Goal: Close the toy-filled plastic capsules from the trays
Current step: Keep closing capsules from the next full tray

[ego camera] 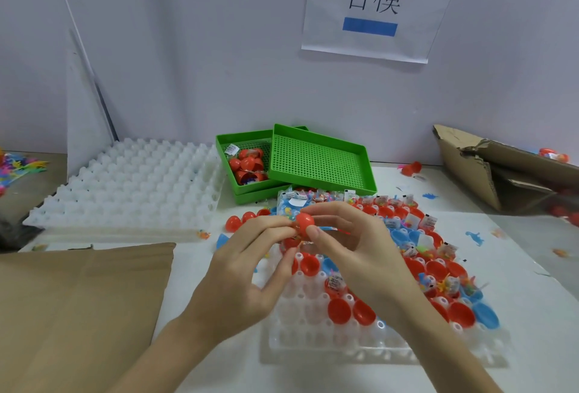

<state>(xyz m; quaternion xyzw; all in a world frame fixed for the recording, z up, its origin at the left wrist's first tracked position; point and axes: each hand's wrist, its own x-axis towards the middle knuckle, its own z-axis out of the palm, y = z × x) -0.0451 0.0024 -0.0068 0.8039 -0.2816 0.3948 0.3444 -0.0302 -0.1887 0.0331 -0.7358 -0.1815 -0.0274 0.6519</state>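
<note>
- Red capsule (304, 222), head view: held above the far end of the white tray (329, 334), between both hands, clear of the tray's contents.
- Left hand (247, 270): thumb and forefinger tips pinch the capsule's left side; the other fingers curl loosely below.
- Right hand (354, 245): thumb presses the capsule's near side and the forefinger arches over its top; the remaining fingers spread to the right, above the tray.
- White tray: near-left pockets bare; open red halves (340, 311) and blue halves (485, 317) fill the right and far pockets, several holding small packets and toys.
- Loose closed capsules (233, 223): on the table just beyond the tray's far-left corner.
- Green trays (319, 161): stacked askew beyond the white tray; the lower one holds red capsules, the upper one overhangs it to the right.
- Second white tray (131, 182): far left, upturned, its right edge beside the green trays.
- Cardboard sheet (81, 308): near left; a strip of bare table separates its right edge from the white tray.
- Cardboard box (501, 170): far right, torn.
- Paper sign (372, 7): on the back wall.
</note>
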